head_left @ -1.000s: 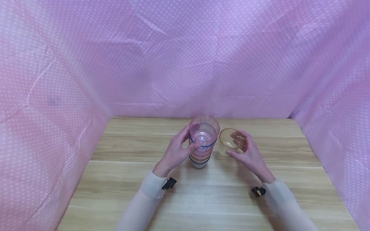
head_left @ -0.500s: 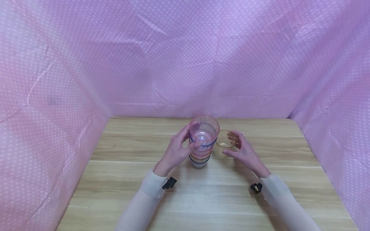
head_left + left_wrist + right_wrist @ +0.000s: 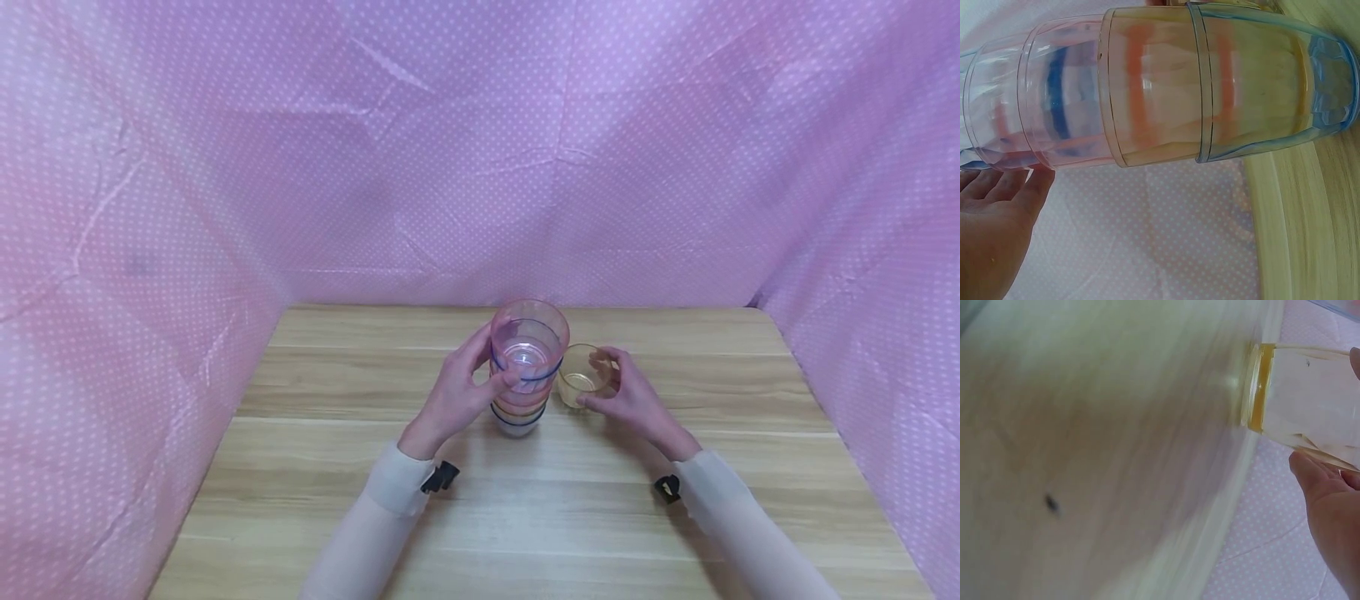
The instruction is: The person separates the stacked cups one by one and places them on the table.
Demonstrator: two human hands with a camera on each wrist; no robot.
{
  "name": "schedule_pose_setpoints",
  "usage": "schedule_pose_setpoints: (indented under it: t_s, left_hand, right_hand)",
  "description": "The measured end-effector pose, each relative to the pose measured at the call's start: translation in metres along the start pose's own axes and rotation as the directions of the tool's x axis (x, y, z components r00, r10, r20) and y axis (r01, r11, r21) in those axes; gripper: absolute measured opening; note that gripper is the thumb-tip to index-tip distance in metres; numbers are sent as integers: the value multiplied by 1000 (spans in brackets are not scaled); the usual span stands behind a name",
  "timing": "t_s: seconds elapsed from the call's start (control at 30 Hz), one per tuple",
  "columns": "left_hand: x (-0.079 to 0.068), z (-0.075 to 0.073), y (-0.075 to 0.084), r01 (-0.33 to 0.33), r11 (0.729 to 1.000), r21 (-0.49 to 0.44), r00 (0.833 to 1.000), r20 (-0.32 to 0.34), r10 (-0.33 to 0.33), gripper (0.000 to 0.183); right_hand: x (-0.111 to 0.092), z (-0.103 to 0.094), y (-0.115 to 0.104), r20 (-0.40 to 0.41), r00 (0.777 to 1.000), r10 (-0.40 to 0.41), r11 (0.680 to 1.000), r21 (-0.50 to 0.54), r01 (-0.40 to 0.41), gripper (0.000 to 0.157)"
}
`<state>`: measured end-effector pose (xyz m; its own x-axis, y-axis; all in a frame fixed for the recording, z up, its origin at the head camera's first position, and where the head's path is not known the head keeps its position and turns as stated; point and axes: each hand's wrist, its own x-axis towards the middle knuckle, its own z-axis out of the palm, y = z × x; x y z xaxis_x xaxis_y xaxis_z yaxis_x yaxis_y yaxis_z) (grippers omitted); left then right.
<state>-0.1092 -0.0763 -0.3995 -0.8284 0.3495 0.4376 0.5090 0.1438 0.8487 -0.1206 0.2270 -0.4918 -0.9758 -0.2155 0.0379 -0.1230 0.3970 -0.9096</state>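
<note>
A tall stack of clear tinted cups [image 3: 517,408] stands upright on the table, its top cup pink [image 3: 536,332]. My left hand [image 3: 453,400] grips the stack's upper part, thumb in front and fingers behind. In the left wrist view, pink, amber and blue cups [image 3: 1260,87] sit nested one in another. Just right of the stack, my right hand [image 3: 633,404] holds a single yellow cup [image 3: 579,367] upright between thumb and fingers. The right wrist view shows this yellow cup [image 3: 1310,394] with its base close to the tabletop; whether it touches is unclear.
Wood-grain tabletop [image 3: 337,500] spreads around both hands. Pink dotted cloth [image 3: 420,183] hangs behind the table's back edge and along both sides. A small black clip-like piece is on each wrist, such as the left black piece [image 3: 440,477].
My right hand has brought the yellow cup leftward, up close to the stack, then slightly nearer to me. My left hand and the stack stay in place.
</note>
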Motion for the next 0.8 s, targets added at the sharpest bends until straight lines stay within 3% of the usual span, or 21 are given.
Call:
schedule_pose_setpoints:
  t_s: [0.37, 0.67, 0.8]
  left_hand:
    - [1, -1, -2, 11, 1000, -11, 1000, 5, -11, 100]
    - [1, 0, -3, 13, 1000, -16, 1000, 3, -13, 100]
    - [0, 0, -4, 11, 1000, -20, 1000, -2, -11, 99]
  right_hand:
    - [4, 0, 8, 17, 1000, 20, 999, -35, -19, 91]
    - [2, -3, 7, 41, 999, 3, 994, -109, 2, 116]
    - [-4, -6, 4, 18, 1000, -3, 991, -132, 5, 108]
